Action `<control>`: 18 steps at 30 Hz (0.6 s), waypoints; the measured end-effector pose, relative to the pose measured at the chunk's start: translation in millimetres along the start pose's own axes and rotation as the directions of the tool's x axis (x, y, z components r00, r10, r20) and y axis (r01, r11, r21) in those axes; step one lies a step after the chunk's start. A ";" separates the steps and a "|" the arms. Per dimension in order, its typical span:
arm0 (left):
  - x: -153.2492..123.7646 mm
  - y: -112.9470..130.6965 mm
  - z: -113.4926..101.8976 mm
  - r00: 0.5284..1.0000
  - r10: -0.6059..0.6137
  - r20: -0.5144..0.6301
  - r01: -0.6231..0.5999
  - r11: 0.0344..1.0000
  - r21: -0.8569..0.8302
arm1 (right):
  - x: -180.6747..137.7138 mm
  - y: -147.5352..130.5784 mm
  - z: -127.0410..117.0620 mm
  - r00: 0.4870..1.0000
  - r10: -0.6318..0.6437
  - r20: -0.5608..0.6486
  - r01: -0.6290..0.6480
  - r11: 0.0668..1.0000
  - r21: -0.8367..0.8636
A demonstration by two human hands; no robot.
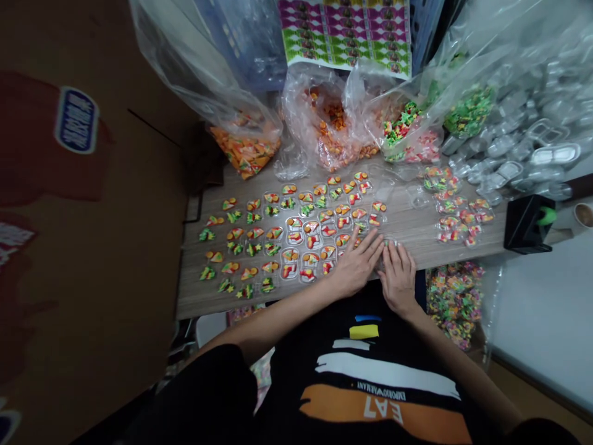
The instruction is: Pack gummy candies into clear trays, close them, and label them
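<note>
My left hand (359,264) lies palm down near the table's front edge, its fingers stretched over the right end of the rows of small clear plastic packs (312,235). Beside it, my right hand (398,278) has its fingers on a clear plastic pack (384,261) that is mostly hidden between the two hands. Its thumb is at the near side of that pack. The filled packs in the rows hold tiny coloured pieces shaped like pizza slices, orange discs and green trees. Packs nearer to my hands also hold red and white pieces.
Plastic bags of orange pieces (248,151), brown-orange pieces (331,127) and green-red pieces (403,127) line the back. Empty clear packs (519,136) heap at right, near filled packs (451,213) and a black tape dispenser (528,224). A cardboard box (134,247) stands left.
</note>
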State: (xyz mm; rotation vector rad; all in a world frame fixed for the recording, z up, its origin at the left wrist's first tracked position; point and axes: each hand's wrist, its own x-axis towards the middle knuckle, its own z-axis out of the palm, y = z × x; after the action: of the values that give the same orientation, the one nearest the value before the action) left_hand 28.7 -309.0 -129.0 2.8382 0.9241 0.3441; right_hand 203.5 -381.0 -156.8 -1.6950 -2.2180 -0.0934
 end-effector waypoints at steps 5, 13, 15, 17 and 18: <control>-2.9 -4.7 0.6 0.993 -0.039 -0.113 0.035 0.999 -0.034 | -1.1 3.6 -2.4 1.000 0.004 0.017 -0.006 0.991 0.135; -8.7 0.1 -3.5 0.997 -0.037 -0.064 0.034 0.999 -0.032 | -3.7 -3.3 -4.3 0.999 0.033 -0.003 -0.031 0.965 0.261; -8.9 0.4 -2.6 0.997 -0.046 -0.057 0.044 0.998 -0.035 | -6.1 -2.4 -4.3 1.000 0.015 0.003 -0.015 0.970 0.243; -8.7 -0.1 -2.2 0.996 -0.049 -0.075 0.046 0.998 -0.040 | -7.4 0.1 -4.2 1.000 -0.012 -0.005 0.013 0.976 0.218; -8.3 -0.6 -2.2 0.995 -0.055 -0.088 0.052 0.998 -0.043 | -7.7 1.6 -4.2 1.000 -0.027 -0.010 0.029 0.977 0.211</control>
State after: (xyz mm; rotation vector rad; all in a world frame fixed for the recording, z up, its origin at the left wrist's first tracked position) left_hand 21.3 -313.3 -128.5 2.7754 0.9956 0.4809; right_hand 207.7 -388.8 -155.5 -1.5472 -2.1613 0.1257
